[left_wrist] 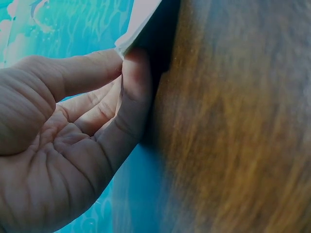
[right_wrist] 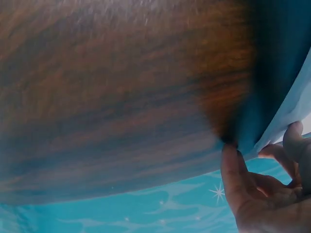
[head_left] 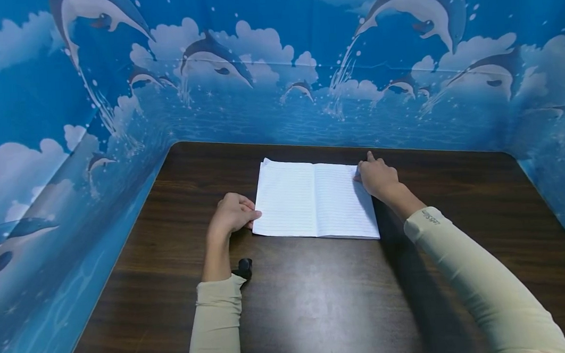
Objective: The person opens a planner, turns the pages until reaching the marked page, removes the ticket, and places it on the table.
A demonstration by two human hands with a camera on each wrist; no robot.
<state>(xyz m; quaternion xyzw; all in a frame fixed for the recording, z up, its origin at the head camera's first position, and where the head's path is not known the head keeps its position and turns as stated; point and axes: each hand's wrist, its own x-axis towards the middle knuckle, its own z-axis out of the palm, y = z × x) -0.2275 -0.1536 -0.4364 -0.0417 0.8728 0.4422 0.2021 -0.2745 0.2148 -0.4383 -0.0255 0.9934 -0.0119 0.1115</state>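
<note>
An open notebook [head_left: 288, 197] with lined white pages lies on the dark wooden table, its centre fold running away from me. My left hand [head_left: 234, 213] pinches its left edge near the lower corner. The left wrist view shows the thumb and index finger meeting on the paper corner [left_wrist: 136, 24], with the other fingers curled behind. At the upper right corner, my right hand [head_left: 378, 177] grips the notebook, one finger pointing outward past the edge. In the right wrist view, the thumb lies on the page [right_wrist: 291, 102] and other fingers reach beneath the edge.
The wooden table [head_left: 173, 289] has rounded back corners. Blue sheeting [head_left: 269, 108] printed with dolphins and clouds stands behind it and along both sides. A small black device [head_left: 244, 267] sits by the left wrist. A shadow of the right arm falls on the table.
</note>
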